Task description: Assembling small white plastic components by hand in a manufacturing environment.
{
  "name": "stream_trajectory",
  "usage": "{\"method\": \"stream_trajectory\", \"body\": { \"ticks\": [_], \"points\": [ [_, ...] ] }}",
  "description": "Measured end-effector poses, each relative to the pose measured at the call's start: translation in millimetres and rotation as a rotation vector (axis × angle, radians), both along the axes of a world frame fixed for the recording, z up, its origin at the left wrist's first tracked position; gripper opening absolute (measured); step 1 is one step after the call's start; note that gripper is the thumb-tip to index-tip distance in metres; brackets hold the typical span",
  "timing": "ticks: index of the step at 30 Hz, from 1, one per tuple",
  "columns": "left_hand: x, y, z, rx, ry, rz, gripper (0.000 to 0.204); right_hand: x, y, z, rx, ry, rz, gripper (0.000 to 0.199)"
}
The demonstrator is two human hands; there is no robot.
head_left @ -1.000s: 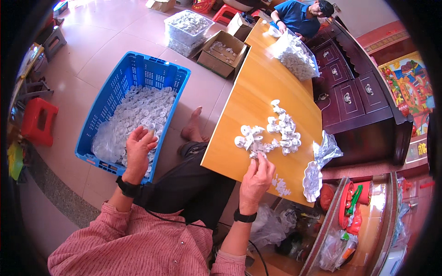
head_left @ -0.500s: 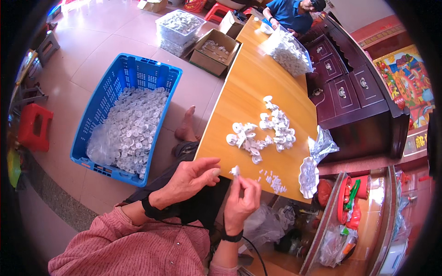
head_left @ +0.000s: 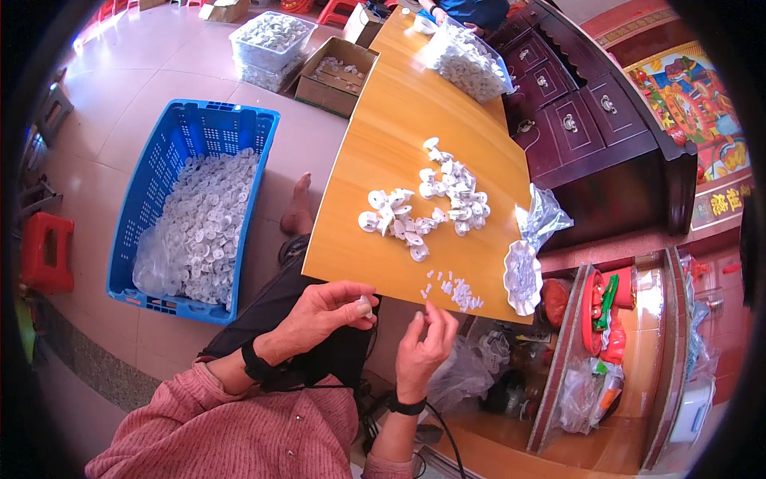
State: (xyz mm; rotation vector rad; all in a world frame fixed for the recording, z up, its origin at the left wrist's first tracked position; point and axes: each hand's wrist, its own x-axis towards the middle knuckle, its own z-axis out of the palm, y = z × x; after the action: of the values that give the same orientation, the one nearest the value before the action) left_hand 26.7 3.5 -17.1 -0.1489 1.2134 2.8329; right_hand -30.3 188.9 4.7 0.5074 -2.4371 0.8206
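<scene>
Left hand (head_left: 323,313) pinching white part (head_left: 364,302)

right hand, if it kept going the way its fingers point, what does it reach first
Probably the scatter of tiny white plastic bits on the orange wooden table, just beyond the right hand fingertips. Depth is unclear; the hand may sit nearer than the table edge.
</scene>
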Motion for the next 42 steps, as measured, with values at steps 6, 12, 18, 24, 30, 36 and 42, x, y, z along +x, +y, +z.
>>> {"method": "stream_trajectory", "body": {
  "ticks": [6, 12, 18, 24, 30, 36, 42],
  "points": [
    [2.3, 0.8, -1.8, -0.005, -0.021, 0.011, 0.031, -13.2, 15.2, -5.0, 0.218, 0.046, 0.002, 0.030],
    [1.8, 0.3, -2.5, -0.007, -0.024, 0.022, 0.031, -17.9, 18.1, -8.3, 0.277, 0.094, -0.005, 0.033],
    [2.3, 0.1, -1.0, -0.014, -0.025, 0.021, 0.030, -23.7, 22.8, -15.7, 0.231, 0.144, 0.025, 0.026],
    [4.1, 0.4, 0.9, -0.003, -0.009, -0.010, 0.032, -17.7, 20.7, -18.7, 0.010, 0.061, 0.008, 0.009],
    [3.6, 2.1, 3.3, 0.091, 0.009, -0.068, 0.035, 2.9, 12.7, -6.1, -0.438, -0.351, 0.009, 0.007],
    [4.1, 5.7, 0.6, 0.331, 0.007, -0.130, 0.038, 28.0, -9.6, 25.0, -0.629, -0.548, 0.109, 0.007],
    [2.4, 7.9, -2.9, 0.406, 0.044, -0.142, 0.042, 40.5, -21.7, 36.8, -0.584, -0.537, 0.163, 0.006]
  ]
}}
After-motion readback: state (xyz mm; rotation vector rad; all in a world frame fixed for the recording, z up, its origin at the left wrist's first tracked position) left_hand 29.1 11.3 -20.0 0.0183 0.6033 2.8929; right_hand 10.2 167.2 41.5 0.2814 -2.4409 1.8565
